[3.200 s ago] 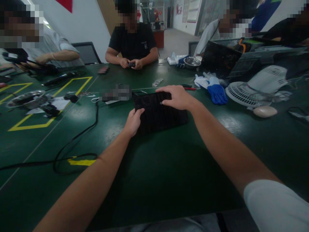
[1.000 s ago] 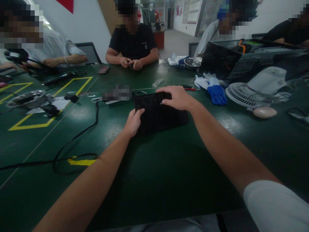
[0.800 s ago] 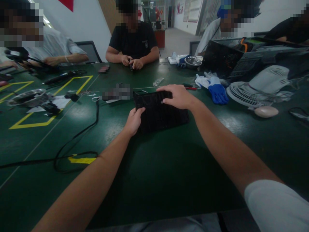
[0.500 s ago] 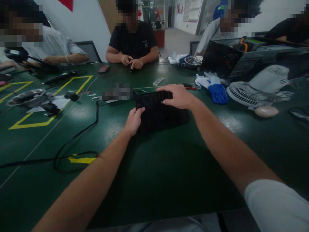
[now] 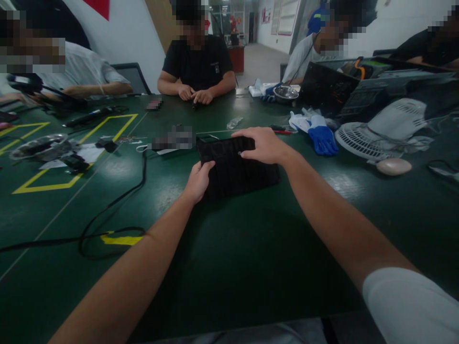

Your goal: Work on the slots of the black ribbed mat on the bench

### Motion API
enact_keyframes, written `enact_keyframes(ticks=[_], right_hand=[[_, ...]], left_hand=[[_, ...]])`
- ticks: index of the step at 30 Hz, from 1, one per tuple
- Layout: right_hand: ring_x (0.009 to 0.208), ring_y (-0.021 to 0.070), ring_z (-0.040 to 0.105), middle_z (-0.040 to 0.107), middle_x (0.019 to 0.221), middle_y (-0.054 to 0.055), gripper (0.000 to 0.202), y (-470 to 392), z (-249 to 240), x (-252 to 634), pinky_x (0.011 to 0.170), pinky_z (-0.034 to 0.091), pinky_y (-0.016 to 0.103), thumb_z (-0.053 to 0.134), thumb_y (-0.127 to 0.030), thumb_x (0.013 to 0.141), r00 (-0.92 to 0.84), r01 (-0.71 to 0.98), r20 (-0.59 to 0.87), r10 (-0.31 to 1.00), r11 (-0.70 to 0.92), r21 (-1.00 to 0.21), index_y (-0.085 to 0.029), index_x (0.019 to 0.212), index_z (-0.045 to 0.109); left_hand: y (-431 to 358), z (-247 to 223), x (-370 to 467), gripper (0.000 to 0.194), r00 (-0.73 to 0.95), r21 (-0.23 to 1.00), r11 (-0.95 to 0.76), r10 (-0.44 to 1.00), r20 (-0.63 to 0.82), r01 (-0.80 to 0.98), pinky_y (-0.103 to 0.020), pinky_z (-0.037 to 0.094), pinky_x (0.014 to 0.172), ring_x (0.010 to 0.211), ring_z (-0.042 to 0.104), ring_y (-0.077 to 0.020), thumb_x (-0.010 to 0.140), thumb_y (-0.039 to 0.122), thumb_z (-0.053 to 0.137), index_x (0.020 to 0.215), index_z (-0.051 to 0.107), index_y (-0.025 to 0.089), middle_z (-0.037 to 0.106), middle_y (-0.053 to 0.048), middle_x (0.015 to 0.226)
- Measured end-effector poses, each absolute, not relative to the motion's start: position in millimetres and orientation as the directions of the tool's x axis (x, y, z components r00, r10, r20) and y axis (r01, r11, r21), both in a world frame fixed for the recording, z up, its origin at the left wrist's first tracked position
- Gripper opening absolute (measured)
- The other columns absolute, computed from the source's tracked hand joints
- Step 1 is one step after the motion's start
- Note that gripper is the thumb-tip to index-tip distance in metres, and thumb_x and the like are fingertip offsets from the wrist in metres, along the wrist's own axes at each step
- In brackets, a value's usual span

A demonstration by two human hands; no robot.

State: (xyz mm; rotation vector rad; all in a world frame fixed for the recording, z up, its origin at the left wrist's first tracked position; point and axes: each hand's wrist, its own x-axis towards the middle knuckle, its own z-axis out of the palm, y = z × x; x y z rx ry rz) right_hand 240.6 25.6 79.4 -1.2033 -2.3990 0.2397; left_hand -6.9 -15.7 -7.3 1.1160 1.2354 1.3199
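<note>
A dark, flat, roughly rectangular black object [image 5: 240, 174] stands tilted on the green table in front of me; its exact kind is too dark to make out. My left hand [image 5: 199, 182] grips its left edge, thumb on the near face and fingers hidden behind. Over the top edge curves my right hand [image 5: 263, 145], closed on it, with the thumb on the near face beside a small shiny round spot.
Blue-and-white gloves [image 5: 322, 138], a white fan part [image 5: 366, 138] and a large black-and-grey device [image 5: 330, 88] lie to the right. Leftward are a black cable [image 5: 118, 198], a metal ring-shaped part [image 5: 43, 145] and yellow tape. Several people sit around the table.
Both my hands keep their hold on the black object, which stays in place. Across the table, a person's hands shift slightly, and the person at the right leans a little to the left.
</note>
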Motion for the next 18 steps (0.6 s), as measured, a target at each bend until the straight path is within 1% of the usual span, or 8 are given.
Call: enact_keyframes(ticks=[4,9,14,18], right_hand=[[0.138,0.0388,0.066,0.073,0.153,0.01,0.065,25.5,78.1,239.7,0.12,0.042,0.059,0.078,-0.033,0.088,-0.515,0.728,0.318,0.796,0.602,-0.327,-0.028,0.152,0.07],[0.138,0.0389,0.065,0.074,0.151,0.009,0.063,26.5,73.6,236.5,0.12,0.041,0.059,0.078,-0.037,0.087,-0.503,0.741,0.326,0.801,0.593,-0.313,-0.03,0.15,0.07],[0.134,0.0395,0.066,0.076,0.146,0.009,0.057,26.2,70.0,231.4,0.117,0.041,0.06,0.077,-0.041,0.09,-0.465,0.762,0.358,0.81,0.572,-0.304,-0.031,0.145,0.072],[0.134,0.0398,0.065,0.076,0.144,0.009,0.055,24.8,69.9,229.3,0.117,0.04,0.06,0.075,-0.041,0.092,-0.458,0.767,0.355,0.815,0.564,-0.305,-0.029,0.145,0.072]], left_hand=[[-15.2,-7.0,-6.8,0.037,-0.113,0.998,-0.015,0.994,0.008,-0.059,-0.052,0.061,0.106,0.111,0.077,-0.0375,0.075,0.051,0.077,0.097,0.072,0.022,0.078,-0.01,0.095],[-13.3,-9.1,-6.5,0.038,-0.105,0.998,-0.01,0.994,0.004,-0.056,-0.051,0.061,0.102,0.11,0.076,-0.0375,0.074,0.053,0.077,0.095,0.071,0.021,0.076,-0.01,0.094],[-13.5,-9.4,-6.7,0.036,-0.101,0.998,-0.035,0.994,0.029,-0.052,-0.051,0.061,0.105,0.113,0.076,-0.0376,0.075,0.053,0.077,0.094,0.071,0.022,0.078,-0.01,0.097],[-15.1,-6.8,-6.4,0.034,-0.096,0.998,-0.03,0.995,0.024,-0.061,-0.052,0.061,0.107,0.114,0.077,-0.0385,0.075,0.051,0.077,0.093,0.072,0.022,0.08,-0.01,0.096]])
